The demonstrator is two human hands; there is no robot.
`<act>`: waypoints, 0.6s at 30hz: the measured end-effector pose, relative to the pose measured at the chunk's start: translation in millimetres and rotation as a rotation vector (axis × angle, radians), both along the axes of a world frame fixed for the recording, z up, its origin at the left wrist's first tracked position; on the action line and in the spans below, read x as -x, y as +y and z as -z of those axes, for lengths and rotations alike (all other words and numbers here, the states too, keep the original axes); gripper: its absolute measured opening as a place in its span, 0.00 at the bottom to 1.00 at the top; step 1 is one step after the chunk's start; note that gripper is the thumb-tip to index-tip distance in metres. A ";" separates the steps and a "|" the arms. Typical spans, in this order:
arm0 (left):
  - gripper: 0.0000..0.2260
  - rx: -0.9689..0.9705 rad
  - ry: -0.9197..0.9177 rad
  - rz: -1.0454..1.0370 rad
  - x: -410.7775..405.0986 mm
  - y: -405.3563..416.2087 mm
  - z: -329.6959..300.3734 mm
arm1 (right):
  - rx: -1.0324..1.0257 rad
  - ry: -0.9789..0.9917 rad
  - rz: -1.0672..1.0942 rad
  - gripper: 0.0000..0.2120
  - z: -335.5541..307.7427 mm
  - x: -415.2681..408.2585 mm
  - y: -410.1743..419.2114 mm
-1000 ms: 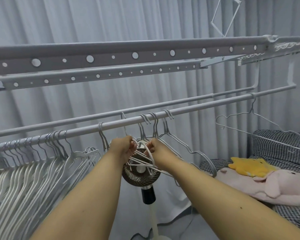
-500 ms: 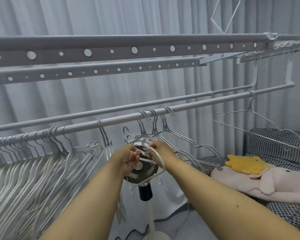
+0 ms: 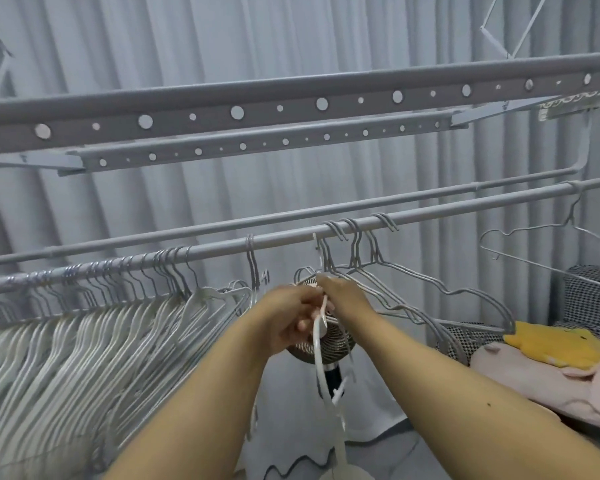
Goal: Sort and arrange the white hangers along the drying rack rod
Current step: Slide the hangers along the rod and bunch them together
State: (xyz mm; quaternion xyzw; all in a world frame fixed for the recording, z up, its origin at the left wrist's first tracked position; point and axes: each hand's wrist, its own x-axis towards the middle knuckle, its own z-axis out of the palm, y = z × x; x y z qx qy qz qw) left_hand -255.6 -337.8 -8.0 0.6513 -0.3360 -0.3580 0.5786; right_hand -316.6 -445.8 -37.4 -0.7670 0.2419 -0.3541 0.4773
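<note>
Both hands close together under the rod point(image 3: 430, 211), in front of the fan point(image 3: 329, 337). Left hand point(image 3: 286, 318) curled, fingers pinching a white hanger point(image 3: 317, 341) that hangs down, off the rod, twisted almost edge-on. Right hand point(image 3: 343, 294) just beside, touching the same hanger near the neck; exact grip blurred, probably curled round the wire.

Hanger: thin coated wire, surely very light, springy more than stiff, smooth and a little slippery. Easy to catch in its neighbours. Best to take at the neck just under the hook, so that the hook stays free to go over the rod; holding by the long shoulder lets it swing and turn.

Further out: a loose group of hangers point(image 3: 357, 244) on the rod above the hands, one single point(image 3: 252, 261) to the left, then the dense bunch point(image 3: 101, 306) at far left. One more hanger point(image 3: 548, 244) far right. Beyond, bed point(image 3: 593, 299) with soft toys point(image 3: 551, 368); curtain point(image 3: 222, 39) behind.
</note>
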 end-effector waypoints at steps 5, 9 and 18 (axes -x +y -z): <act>0.08 -0.110 -0.996 -0.657 -39.6 11.3 17.7 | -0.127 -0.100 0.168 0.23 11.1 3.1 -4.2; 0.27 -0.353 -0.943 -0.612 -59.4 16.9 42.1 | -0.163 -0.012 0.412 0.23 20.0 10.2 -5.2; 0.14 -0.169 -0.659 -0.570 -63.0 23.5 59.1 | -0.204 0.062 0.740 0.25 34.3 23.7 8.1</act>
